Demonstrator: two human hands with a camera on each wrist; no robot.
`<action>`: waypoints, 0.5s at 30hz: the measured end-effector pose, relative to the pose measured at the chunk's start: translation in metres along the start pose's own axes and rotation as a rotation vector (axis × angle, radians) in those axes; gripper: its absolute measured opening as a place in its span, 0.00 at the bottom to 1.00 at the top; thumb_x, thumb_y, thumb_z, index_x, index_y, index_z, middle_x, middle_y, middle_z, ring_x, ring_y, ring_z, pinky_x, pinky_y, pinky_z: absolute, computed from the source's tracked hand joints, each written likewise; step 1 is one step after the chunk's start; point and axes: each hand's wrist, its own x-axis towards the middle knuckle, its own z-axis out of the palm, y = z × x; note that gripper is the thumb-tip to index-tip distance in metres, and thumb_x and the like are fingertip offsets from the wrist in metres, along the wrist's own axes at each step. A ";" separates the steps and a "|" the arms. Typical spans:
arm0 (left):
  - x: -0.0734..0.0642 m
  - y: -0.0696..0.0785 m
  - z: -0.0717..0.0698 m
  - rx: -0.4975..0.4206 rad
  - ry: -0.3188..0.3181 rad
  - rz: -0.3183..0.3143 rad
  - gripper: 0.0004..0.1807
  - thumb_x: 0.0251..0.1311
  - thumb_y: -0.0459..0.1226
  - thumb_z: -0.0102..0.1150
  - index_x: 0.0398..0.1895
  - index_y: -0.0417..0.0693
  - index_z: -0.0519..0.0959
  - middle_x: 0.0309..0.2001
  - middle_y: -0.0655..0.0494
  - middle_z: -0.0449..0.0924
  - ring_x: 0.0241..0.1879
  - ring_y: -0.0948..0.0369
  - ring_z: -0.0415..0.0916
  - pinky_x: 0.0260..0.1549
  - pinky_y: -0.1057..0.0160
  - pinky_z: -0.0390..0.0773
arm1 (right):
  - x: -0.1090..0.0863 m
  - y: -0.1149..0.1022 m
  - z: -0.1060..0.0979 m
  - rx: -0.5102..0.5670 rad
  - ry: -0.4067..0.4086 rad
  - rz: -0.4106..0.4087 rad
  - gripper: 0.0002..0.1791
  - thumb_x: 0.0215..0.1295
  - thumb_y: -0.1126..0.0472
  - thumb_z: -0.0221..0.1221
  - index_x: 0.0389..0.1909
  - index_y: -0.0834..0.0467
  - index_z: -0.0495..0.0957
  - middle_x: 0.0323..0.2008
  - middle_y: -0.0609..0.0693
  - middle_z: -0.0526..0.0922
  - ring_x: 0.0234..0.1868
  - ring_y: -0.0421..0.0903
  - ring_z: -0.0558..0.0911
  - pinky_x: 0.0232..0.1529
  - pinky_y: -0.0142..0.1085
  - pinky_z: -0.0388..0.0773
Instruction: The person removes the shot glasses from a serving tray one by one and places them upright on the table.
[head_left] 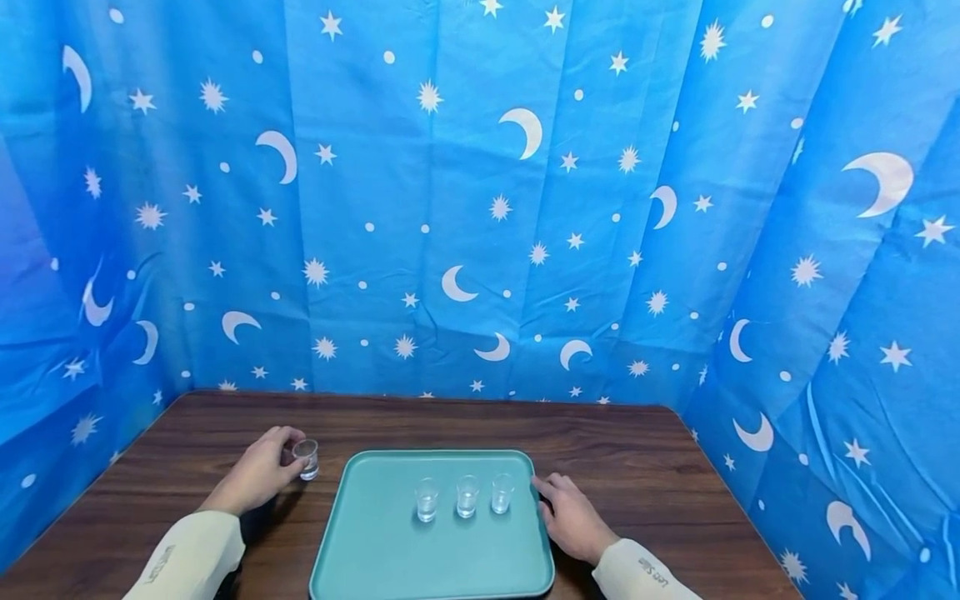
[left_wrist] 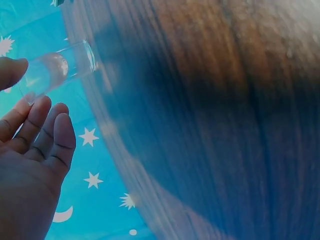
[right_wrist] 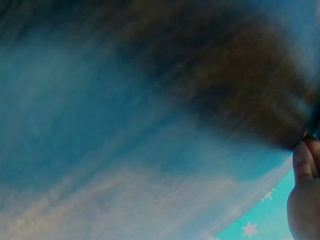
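Observation:
A small clear shot glass (head_left: 307, 467) is upright over the wooden table, left of the tray. My left hand (head_left: 262, 468) pinches it between thumb and fingertips; in the left wrist view the thumb and index finger lie near one end of the glass (left_wrist: 75, 61), the other fingers close together below. Three similar glasses stand in a row on the green tray: a left one (head_left: 427, 502), a middle one (head_left: 467, 498) and a right one (head_left: 502, 495). My right hand (head_left: 576, 518) rests at the right rim of the tray (head_left: 390, 554), fingertips right at the edge.
The dark wooden table (head_left: 637, 467) extends on both sides of the tray and behind it. A blue curtain (head_left: 420, 208) with white moons and stars hangs at the back and on both sides.

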 end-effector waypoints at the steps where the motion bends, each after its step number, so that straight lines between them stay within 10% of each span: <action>1: -0.001 0.001 -0.001 0.011 0.016 0.016 0.23 0.57 0.32 0.62 0.54 0.31 0.69 0.45 0.40 0.71 0.41 0.49 0.72 0.36 0.49 0.76 | 0.000 -0.001 0.000 0.005 -0.003 0.000 0.22 0.68 0.63 0.53 0.62 0.62 0.70 0.44 0.48 0.74 0.45 0.46 0.72 0.42 0.45 0.73; 8: -0.003 0.034 0.001 0.018 0.147 0.192 0.30 0.53 0.35 0.67 0.59 0.38 0.69 0.54 0.41 0.68 0.47 0.47 0.64 0.38 0.46 0.71 | -0.002 0.000 0.000 -0.001 0.009 -0.010 0.22 0.69 0.63 0.52 0.63 0.62 0.69 0.47 0.51 0.74 0.49 0.49 0.72 0.47 0.48 0.72; 15: -0.003 0.085 0.013 -0.066 0.055 0.286 0.25 0.53 0.37 0.68 0.55 0.47 0.73 0.50 0.51 0.73 0.50 0.53 0.69 0.42 0.49 0.73 | -0.003 -0.002 0.003 0.003 0.024 -0.014 0.22 0.69 0.63 0.53 0.63 0.63 0.69 0.46 0.51 0.74 0.49 0.49 0.72 0.46 0.49 0.72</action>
